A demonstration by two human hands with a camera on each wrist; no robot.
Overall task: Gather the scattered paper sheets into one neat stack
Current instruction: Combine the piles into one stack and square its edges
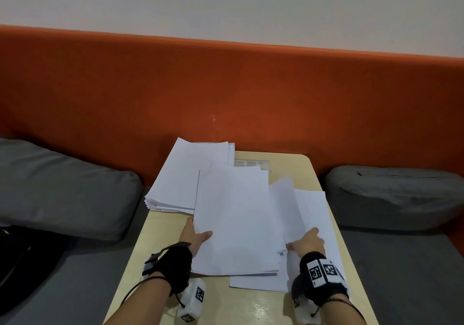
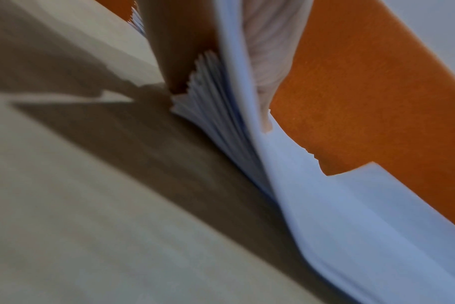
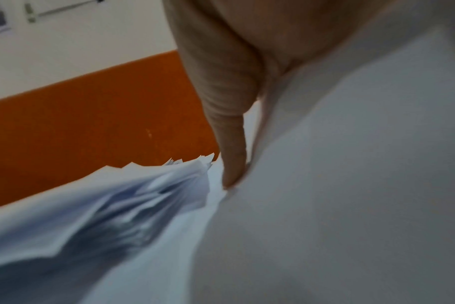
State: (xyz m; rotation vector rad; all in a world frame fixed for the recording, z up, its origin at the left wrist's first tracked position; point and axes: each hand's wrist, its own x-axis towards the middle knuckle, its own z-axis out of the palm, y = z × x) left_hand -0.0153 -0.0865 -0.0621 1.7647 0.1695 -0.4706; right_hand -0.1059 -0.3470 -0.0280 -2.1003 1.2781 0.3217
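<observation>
- The left hand [image 1: 197, 235] grips the centre bundle of sheets [image 1: 236, 219] at its left edge, thumb on top.
- The right hand [image 1: 307, 243] pinches loose sheets [image 1: 311, 209] at lower right.
- A second pile [image 1: 180, 176] lies upper left on the table [image 1: 221, 304].
- The sheets look blank; small dark print on one corner is unreadable.

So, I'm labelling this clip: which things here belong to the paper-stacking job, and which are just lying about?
Part of the job:
- bundle of sheets gripped by the left hand
- loose sheets held by the right hand
- far pile overhanging the table

Just lying about:
- grey cushions
- orange backrest
- black object, bottom left
</observation>
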